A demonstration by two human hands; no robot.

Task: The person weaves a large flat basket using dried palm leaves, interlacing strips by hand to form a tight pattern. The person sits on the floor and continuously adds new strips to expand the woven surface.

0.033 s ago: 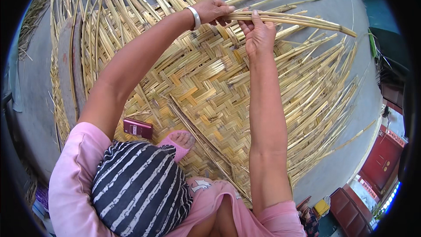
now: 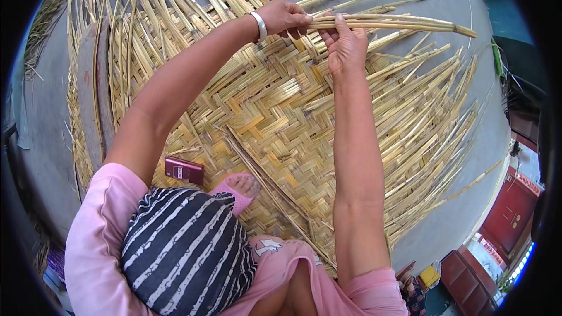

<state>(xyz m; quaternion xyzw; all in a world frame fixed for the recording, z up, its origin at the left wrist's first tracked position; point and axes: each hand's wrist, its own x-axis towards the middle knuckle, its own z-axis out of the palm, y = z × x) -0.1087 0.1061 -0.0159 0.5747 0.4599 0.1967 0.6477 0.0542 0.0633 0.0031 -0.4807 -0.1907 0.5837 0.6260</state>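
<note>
A herringbone mat (image 2: 257, 111) of split yellow-brown reed lies under me, its loose strip ends fanning out at the far and right sides. At its far edge my left hand (image 2: 285, 19) pinches the near end of a few long reed strips (image 2: 404, 23). My right hand (image 2: 346, 47) is closed on the same strips just right of it, thumb on top. From there the strips stretch right, raised over the loose ends, tips past the mat. Some fingertips of both hands are hidden behind the strips.
A curved wooden board (image 2: 93, 88) lies across the mat's left side. Near my pink-slippered foot (image 2: 240, 188) is a dark pink box-like device (image 2: 184, 169). Long loose strips (image 2: 266, 178) lie along the mat's middle. Grey floor (image 2: 456, 0) surrounds it; red doors (image 2: 510, 213) stand far right.
The far tips of the held strips have risen slightly. My left hand has shifted a little; the right hand stays almost in place, both still gripping.
</note>
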